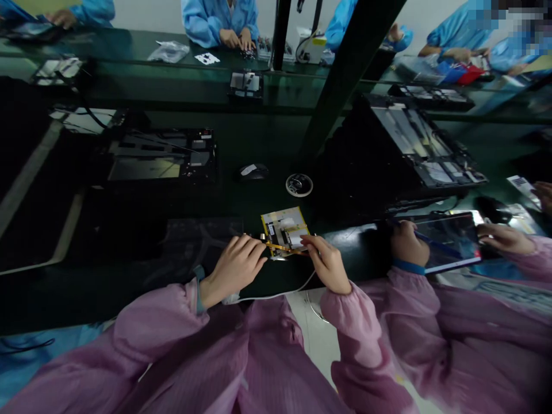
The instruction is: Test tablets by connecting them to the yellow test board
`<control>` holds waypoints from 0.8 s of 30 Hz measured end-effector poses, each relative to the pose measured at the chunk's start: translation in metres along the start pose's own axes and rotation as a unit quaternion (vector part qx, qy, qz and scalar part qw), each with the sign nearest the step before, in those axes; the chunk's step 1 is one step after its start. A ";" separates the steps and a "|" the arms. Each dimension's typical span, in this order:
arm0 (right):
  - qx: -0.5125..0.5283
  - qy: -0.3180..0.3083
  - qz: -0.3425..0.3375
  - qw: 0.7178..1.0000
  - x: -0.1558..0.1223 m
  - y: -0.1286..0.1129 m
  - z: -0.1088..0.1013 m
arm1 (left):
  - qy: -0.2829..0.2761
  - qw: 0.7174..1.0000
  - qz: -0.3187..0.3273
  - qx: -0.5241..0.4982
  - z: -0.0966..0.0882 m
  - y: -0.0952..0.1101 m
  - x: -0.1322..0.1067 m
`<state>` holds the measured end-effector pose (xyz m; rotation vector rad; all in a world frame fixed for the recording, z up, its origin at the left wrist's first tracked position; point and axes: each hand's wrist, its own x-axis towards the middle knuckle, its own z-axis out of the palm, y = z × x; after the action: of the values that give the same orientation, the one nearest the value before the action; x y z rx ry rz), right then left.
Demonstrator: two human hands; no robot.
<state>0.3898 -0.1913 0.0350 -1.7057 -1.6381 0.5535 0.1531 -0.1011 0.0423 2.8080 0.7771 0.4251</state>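
One panel (282,224), green bench (259,138), pale wall (150,14)

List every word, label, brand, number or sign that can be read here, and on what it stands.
No text is legible.
Small label on the yellow-edged panel: too small.
White sticker on the dark mouse: too blurred.
White card near the right edge: dark marks, unreadable.

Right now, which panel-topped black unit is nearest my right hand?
The big black unit right of the mouse, beyond your right hand; the unit left of the mouse and smaller units behind are farther.
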 end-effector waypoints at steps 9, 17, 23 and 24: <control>-0.287 -0.066 0.011 0.956 -0.038 0.007 0.008 | -0.035 0.988 0.102 -0.108 0.009 0.016 0.001; -0.246 -0.059 0.032 0.967 -0.037 0.003 0.019 | 0.009 0.971 0.052 -0.233 -0.017 0.020 -0.015; -0.143 -0.061 0.053 0.986 -0.035 0.000 0.029 | 0.073 0.958 0.006 -0.276 -0.016 0.012 -0.034; -0.123 -0.068 0.052 0.989 -0.034 0.000 0.029 | 0.085 0.957 -0.004 -0.276 -0.015 0.011 -0.036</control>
<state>0.3652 -0.2190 0.0110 -1.9808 -1.7816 0.5452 0.1238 -0.1276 0.0513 2.2662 0.5856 0.7585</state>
